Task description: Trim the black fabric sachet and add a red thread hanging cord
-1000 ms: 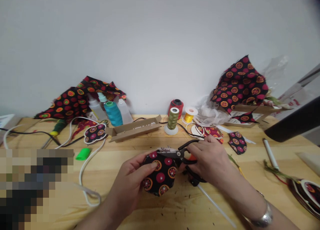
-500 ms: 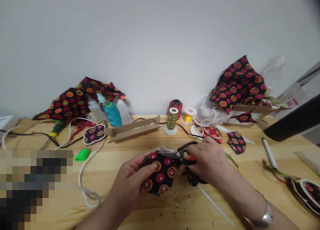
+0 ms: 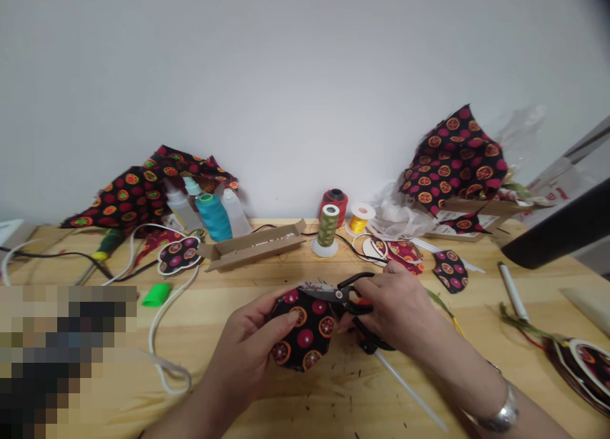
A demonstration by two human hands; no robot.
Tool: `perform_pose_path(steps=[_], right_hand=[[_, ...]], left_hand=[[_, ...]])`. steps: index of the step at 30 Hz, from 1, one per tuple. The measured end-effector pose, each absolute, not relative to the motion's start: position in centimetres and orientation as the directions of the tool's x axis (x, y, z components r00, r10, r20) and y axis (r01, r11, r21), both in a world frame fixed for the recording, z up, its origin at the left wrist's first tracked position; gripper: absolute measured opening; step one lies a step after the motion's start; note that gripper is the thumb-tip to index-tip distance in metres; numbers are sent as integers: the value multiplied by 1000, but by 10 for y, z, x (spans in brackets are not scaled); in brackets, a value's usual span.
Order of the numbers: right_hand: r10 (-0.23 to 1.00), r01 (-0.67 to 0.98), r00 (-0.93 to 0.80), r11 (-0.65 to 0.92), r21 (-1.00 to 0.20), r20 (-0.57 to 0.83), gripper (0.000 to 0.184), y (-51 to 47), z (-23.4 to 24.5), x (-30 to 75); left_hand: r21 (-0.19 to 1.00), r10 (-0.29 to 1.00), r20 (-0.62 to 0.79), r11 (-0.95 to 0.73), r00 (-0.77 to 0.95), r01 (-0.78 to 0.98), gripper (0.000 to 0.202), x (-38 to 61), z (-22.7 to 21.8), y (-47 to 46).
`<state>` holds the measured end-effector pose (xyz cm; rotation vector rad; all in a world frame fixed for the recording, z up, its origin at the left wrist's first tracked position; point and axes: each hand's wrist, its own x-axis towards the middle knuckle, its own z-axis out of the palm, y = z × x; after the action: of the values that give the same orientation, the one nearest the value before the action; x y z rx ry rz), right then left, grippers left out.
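"Black dotted cloth (image 3: 305, 338), who is holding it?"

"Left hand (image 3: 252, 334) grips it, thumb upon its front. Right hand (image 3: 398, 305) is closed around scissors (image 3: 339, 295), with blades along the cloth's upper edge."

"What could go wrong?"

"If the cloth turns, blades may cut too deep, or nip the left hand."

"And their pose?"

"Both point inward, right one back upward, over wooden table (image 3: 267, 420), before green spool (image 3: 328, 229)."

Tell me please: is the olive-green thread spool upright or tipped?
Upright: the olive-green thread spool stands on its white base, top end up.
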<state>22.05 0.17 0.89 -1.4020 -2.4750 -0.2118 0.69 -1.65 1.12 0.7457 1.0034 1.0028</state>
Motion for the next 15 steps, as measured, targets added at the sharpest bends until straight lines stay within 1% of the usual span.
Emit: perform_pose_path(steps=[7, 12, 15], right_hand=[[814, 853, -491, 522, -19, 310, 21, 1, 7, 221], [832, 861, -486, 508, -16, 267, 27, 0, 9, 219], [843, 866, -486, 501, -8, 230, 26, -1, 11, 219]], left_hand=[[864, 924, -326, 376, 199, -334, 29, 6, 9, -16], [866, 926, -319, 371, 203, -335, 27, 6, 8, -16], [875, 929, -309, 362, 205, -322, 26, 5, 9, -16]])
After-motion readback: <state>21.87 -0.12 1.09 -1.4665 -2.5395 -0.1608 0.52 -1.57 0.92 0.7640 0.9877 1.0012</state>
